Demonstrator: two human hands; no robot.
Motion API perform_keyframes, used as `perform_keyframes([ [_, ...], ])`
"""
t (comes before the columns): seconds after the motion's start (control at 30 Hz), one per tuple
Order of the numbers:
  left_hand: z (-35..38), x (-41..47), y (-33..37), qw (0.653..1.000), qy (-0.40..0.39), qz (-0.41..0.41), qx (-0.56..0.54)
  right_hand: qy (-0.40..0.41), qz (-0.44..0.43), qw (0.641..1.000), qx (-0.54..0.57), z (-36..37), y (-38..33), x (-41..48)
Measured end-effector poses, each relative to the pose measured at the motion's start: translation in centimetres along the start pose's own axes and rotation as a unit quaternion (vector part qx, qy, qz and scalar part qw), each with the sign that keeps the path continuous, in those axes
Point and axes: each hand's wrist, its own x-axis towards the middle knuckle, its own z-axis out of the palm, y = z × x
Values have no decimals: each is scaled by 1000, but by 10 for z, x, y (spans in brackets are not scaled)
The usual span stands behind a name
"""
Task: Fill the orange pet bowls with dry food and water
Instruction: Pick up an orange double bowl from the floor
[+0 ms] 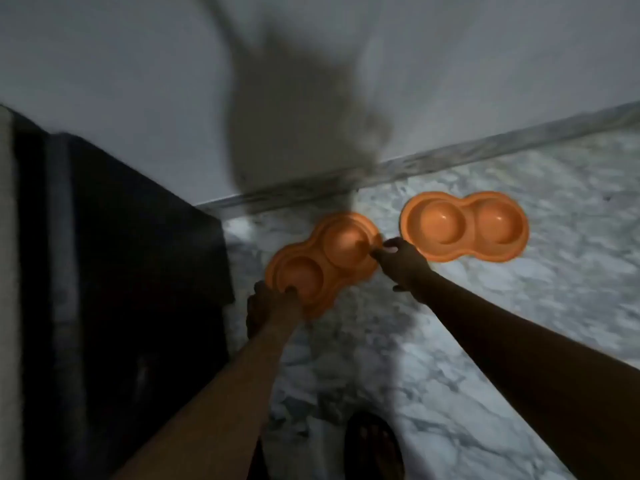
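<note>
Two orange double pet bowls are on the marble floor near the wall. The nearer bowl lies at a slant in shadow, and both its cups look empty. My left hand grips its lower-left rim, thumb over the edge. My right hand pinches its upper-right rim. The second bowl lies flat to the right, untouched, with two empty cups.
A dark piece of furniture stands close on the left of the bowls. The white wall and grey skirting run behind them. Marble floor spreads to the right. A sandalled foot shows at the bottom.
</note>
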Motion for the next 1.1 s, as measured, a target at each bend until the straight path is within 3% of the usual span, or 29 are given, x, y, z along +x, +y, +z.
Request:
perform_keyframes([
  [0.13, 49, 50, -4, 988, 11, -127, -84, 85, -46, 992, -81, 48, 15, 59],
  [0.23, 72, 65, -12, 988, 34, -119, -95, 121, -68, 979, -148, 66, 29, 79],
  [0.33, 68, 52, -13, 990, 59, -61, -110, 124, -90, 975, -162, 56, 31, 72],
  [0.5, 18, -22, 13, 978, 158, 89, -106, 152, -81, 985, 12, -4, 18, -7],
  [0.6, -32, -98, 63, 957, 187, 193, -110, 181, -83, 975, 100, -74, -14, -84],
  [0.77, -139, -237, 149, 904, 222, 334, -148, 246, -132, 947, 157, -178, -94, -254],
  [0.87, -210, -334, 171, 882, 238, 369, -173, 295, -172, 924, 170, -220, -136, -368],
  [0.97, -285, -433, 163, 858, 243, 390, -229, 323, -222, 900, 191, -240, -175, -494],
  [1.1, -394, -529, 98, 826, 233, 430, -279, 334, -289, 874, 205, -218, -212, -645],
])
